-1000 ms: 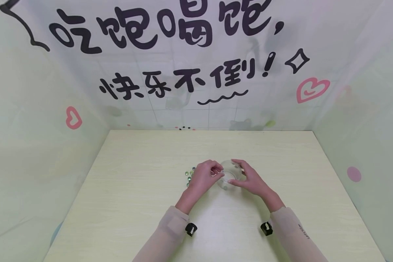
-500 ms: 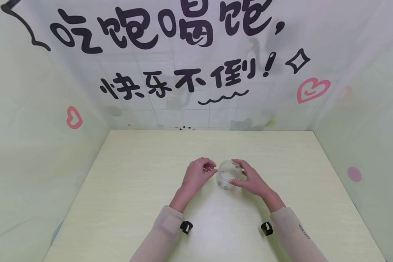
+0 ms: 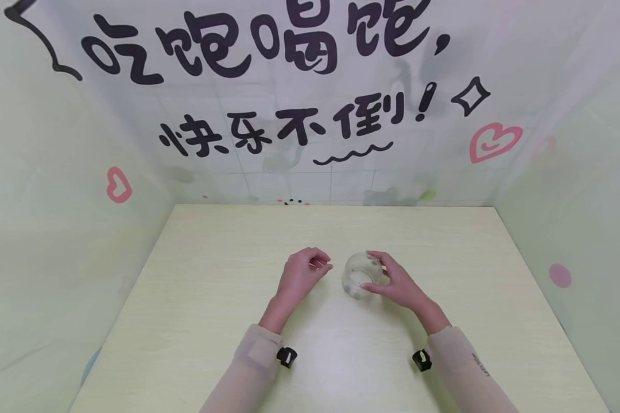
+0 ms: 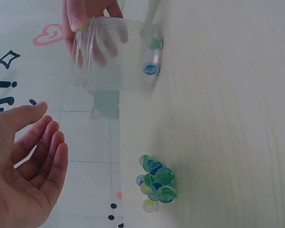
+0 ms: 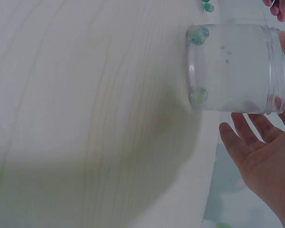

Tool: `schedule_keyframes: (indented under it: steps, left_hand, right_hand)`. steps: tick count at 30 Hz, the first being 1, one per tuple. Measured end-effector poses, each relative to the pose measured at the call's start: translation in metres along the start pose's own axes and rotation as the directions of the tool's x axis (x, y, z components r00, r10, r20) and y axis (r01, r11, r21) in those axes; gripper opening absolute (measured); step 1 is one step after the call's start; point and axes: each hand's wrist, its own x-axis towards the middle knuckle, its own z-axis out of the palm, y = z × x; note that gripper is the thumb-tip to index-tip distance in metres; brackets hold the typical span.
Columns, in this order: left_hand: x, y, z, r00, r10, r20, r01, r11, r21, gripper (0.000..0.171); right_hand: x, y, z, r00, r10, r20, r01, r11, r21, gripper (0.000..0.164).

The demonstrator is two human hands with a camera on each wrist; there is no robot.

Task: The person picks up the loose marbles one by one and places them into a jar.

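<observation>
A clear, open-topped plastic jar (image 3: 360,263) stands upright on the table, with a few glass marbles (image 4: 150,69) at its bottom. My right hand (image 3: 400,288) holds it near the rim, thumb on the near side and fingers round the far side. To the left of the jar, my left hand (image 3: 301,274) hovers over the table with its fingers loosely bent and its thumb apart from them; nothing shows between them. A small cluster of green, blue and yellow marbles (image 4: 164,176) lies on the table below this hand, hidden behind it in the head view.
The pale wooden table (image 3: 212,321) is bounded by a printed curtain (image 3: 299,183) at the back and sides. A black wrist strap mount (image 3: 287,357) sits at the left sleeve, and another mount (image 3: 422,359) at the right.
My left hand has drawn away from the jar's mouth to the left, with its fingertips no longer over the rim. It now covers the marble cluster. The right hand and jar stay put.
</observation>
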Motion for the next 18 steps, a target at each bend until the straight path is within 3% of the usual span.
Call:
schedule_keyframes:
  steps: [18]
  left_hand:
    - [-0.001,-0.015,-0.013,0.997,-0.078,-0.023,0.078,0.997,0.002,0.019]
  right_hand:
    - [0.0,-0.001,-0.001,1.0,0.006,0.01,-0.006,1.0,0.002,0.078]
